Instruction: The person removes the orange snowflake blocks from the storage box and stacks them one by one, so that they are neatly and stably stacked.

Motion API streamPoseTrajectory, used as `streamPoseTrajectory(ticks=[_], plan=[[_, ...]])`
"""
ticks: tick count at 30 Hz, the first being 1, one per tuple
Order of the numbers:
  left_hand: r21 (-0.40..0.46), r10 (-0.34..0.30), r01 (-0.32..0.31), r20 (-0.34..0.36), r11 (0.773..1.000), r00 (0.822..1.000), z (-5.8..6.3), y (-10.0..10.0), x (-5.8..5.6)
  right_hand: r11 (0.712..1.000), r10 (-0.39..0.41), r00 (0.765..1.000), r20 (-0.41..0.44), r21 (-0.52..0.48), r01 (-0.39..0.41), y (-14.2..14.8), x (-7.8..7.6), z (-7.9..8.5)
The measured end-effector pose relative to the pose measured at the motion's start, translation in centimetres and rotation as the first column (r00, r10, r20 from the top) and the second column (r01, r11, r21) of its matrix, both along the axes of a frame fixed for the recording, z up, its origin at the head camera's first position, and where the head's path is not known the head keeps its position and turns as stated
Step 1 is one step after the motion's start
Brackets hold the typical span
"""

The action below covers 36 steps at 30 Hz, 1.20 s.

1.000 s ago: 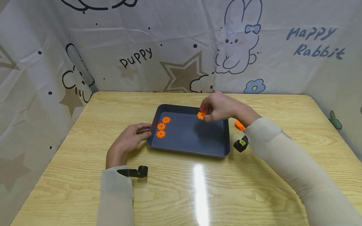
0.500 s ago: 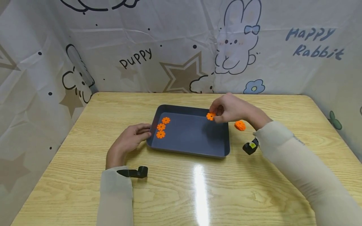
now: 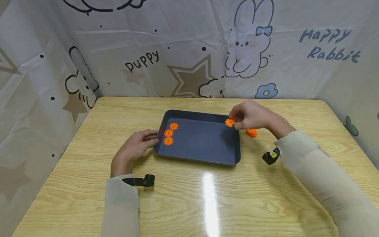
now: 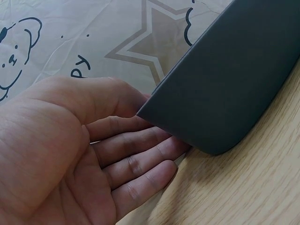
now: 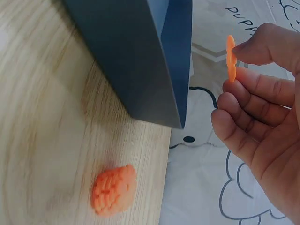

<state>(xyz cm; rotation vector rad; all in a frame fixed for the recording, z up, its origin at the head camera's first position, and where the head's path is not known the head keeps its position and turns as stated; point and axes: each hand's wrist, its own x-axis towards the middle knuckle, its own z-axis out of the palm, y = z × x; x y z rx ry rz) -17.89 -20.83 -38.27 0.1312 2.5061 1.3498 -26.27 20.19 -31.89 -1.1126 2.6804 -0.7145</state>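
A dark grey rectangular tray (image 3: 204, 141) lies on the table. At its left end, three orange notched interlocking discs (image 3: 168, 133) lie flat in a slightly bent line. My left hand (image 3: 134, 146) holds the tray's left side; in the left wrist view the thumb (image 4: 119, 96) goes over the rim and the fingers lie at the outer wall. Above the tray's far right corner, my right hand (image 3: 251, 115) pinches one orange disc (image 3: 230, 122) between thumb and fingers. The right wrist view shows this disc (image 5: 231, 58) edge-on, higher than the rim.
A stacked pile of orange discs (image 3: 251, 133) sits on the wooden table (image 3: 177, 197) just right of the tray, partly behind my right hand. A printed cloth (image 3: 189, 49) hangs along the table's back edge. Both wrists wear black camera mounts (image 3: 149, 180).
My right hand has moved right across the tray with the pinched disc, from over its far middle-right to its far right corner. The left hand, tray and discs inside stay put.
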Motion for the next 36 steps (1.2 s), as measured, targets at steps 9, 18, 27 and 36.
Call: streamPoseTrajectory(ticks=[9, 18, 27, 36], plan=[[0.006, -0.008, 0.008, -0.008, 1.000, 1.000, 0.0, 0.0, 0.0, 0.999, -0.042, 0.999, -0.004, -0.013, 0.042, 1.6, 0.0, -0.4], [0.006, 0.005, -0.005, 0.005, 1.000, 1.000, -0.1, -0.1, -0.1, 0.997, -0.078, 0.997, -0.019, -0.014, 0.078, 2.8, 0.2, -0.9], [0.004, 0.008, -0.008, 0.005, 1.000, 1.000, -0.1, -0.1, -0.3, 0.992, -0.123, 0.992, -0.030, -0.002, 0.123, 4.3, 0.1, -1.6], [0.002, 0.005, -0.005, 0.009, 1.000, 1.000, -0.2, -0.1, -0.1, 0.988, -0.155, 0.988, -0.013, 0.018, 0.155, 5.5, 0.1, -2.5]])
